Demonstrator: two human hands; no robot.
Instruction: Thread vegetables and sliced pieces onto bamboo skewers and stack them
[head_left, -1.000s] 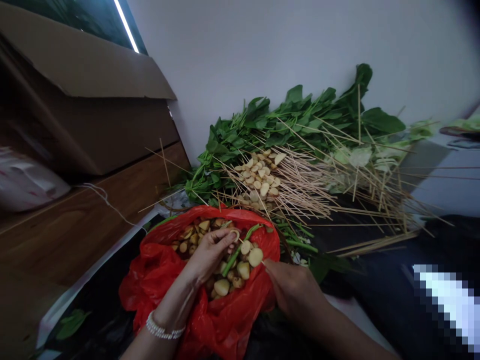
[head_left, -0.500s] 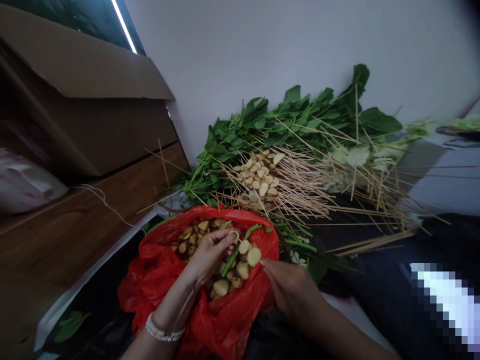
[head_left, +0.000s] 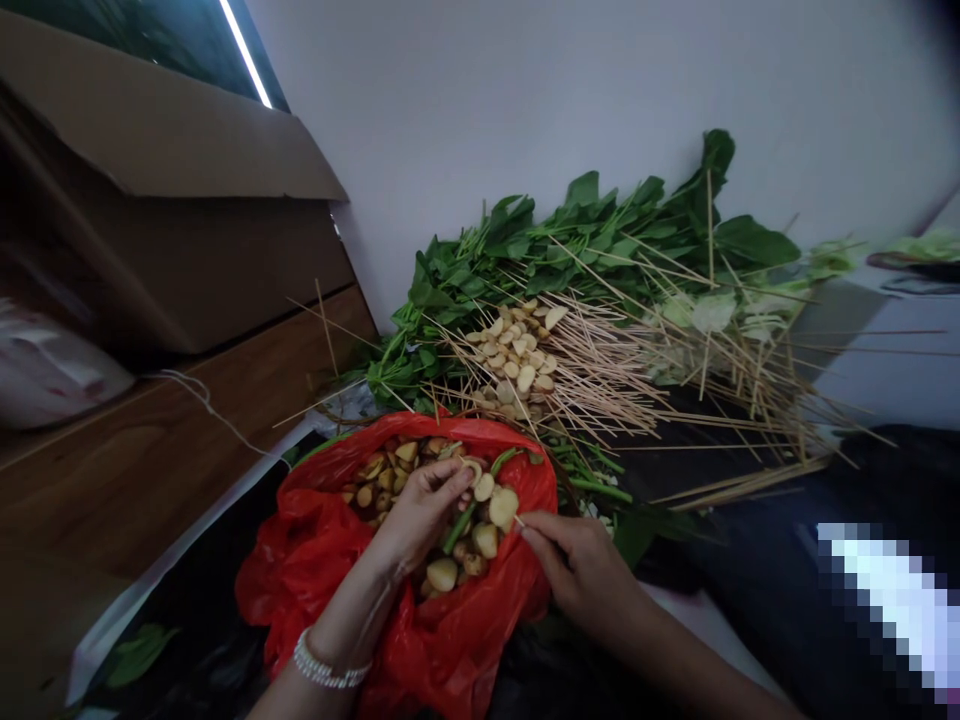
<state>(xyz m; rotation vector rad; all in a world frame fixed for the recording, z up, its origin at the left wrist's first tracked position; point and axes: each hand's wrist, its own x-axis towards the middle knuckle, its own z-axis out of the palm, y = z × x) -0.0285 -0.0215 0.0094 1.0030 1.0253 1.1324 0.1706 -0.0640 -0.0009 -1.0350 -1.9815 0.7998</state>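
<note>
Over a red plastic bag [head_left: 315, 540], my left hand [head_left: 420, 505] pinches a pale potato slice [head_left: 475, 470] between thumb and fingers. My right hand [head_left: 589, 575] grips the end of a thin wooden skewer [head_left: 519, 521], mostly hidden by fingers and slices. Two round potato slices [head_left: 503, 508] are threaded on it between my hands, and its far end meets the slice in my left fingers. Below, the bag holds many cut potato pieces [head_left: 443, 574] and a green stem [head_left: 459, 530].
Beyond the bag lie loaded skewers [head_left: 600, 370] with potato slices [head_left: 526, 378] at their left ends. Leafy greens [head_left: 592, 225] lie along the wall, with loose sticks [head_left: 757, 400] scattered at right. A cardboard box [head_left: 225, 240] stands at left on the wooden surface [head_left: 217, 400].
My right hand and the skewer have shifted slightly left, bringing the threaded slices closer to my left fingers. The left hand has hardly moved and still pinches its slice.
</note>
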